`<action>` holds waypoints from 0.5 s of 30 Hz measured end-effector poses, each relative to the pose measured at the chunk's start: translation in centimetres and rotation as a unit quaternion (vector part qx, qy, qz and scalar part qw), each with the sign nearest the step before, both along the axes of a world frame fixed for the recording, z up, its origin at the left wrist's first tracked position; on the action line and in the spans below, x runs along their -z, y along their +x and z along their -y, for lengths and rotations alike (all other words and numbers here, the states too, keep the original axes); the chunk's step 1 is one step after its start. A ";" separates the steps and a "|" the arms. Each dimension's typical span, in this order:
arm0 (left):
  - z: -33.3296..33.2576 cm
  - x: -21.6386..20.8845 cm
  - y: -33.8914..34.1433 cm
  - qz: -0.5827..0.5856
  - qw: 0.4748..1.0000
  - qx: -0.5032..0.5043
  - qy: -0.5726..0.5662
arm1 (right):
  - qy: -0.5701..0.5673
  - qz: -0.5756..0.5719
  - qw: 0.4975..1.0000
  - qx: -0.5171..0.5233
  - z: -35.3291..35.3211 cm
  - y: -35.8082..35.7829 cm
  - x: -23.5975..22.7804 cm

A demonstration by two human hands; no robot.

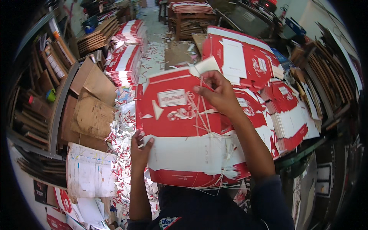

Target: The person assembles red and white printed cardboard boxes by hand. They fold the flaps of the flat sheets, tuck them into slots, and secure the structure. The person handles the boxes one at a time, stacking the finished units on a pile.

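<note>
Hands apart. Red-and-white carton sheet (174, 125) sits between them: left hand (141, 148) gripping its left edge, thumb on face; right hand (219, 91) at upper right corner, pinching thin white strips (199, 111).

At the centre of the frame, your left hand (139, 153) grips the left edge of a red-and-white printed card (172, 126), while your right hand (220, 90) curls at its upper right corner, near a cream flap (208, 66), though exactly what it pinches is unclear. Thin pale strips (231, 157) trail down the card's right side before you. Paper scraps (124, 153) litter the floor left of centre, stacked printed sheets (124, 57) stand at upper left, and cut cards (287, 124) pile at right.
</note>
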State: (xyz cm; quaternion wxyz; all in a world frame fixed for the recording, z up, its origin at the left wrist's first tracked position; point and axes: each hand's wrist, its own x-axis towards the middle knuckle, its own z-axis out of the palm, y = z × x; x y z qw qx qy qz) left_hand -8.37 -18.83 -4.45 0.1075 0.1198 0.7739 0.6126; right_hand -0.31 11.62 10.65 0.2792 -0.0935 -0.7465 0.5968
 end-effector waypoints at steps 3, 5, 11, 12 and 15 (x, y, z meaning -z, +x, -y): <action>0.5 -2.0 0.2 0.043 0.996 0.022 0.078 | 0.007 -0.070 0.996 -0.053 2.0 2.2 -2.8; 1.4 -3.5 0.9 0.083 0.986 0.051 0.137 | 0.014 -0.110 0.992 -0.064 2.4 2.9 -3.4; 1.2 -3.9 1.4 0.140 0.982 0.063 0.109 | 0.135 0.008 0.990 0.027 -2.3 2.5 0.2; 0.7 -3.9 1.6 0.144 0.985 0.050 0.084 | 0.119 0.055 0.990 0.053 -3.1 2.9 1.5; 0.0 -2.8 2.0 0.154 0.988 0.018 0.024 | 0.132 0.040 0.984 0.116 -4.3 5.0 6.1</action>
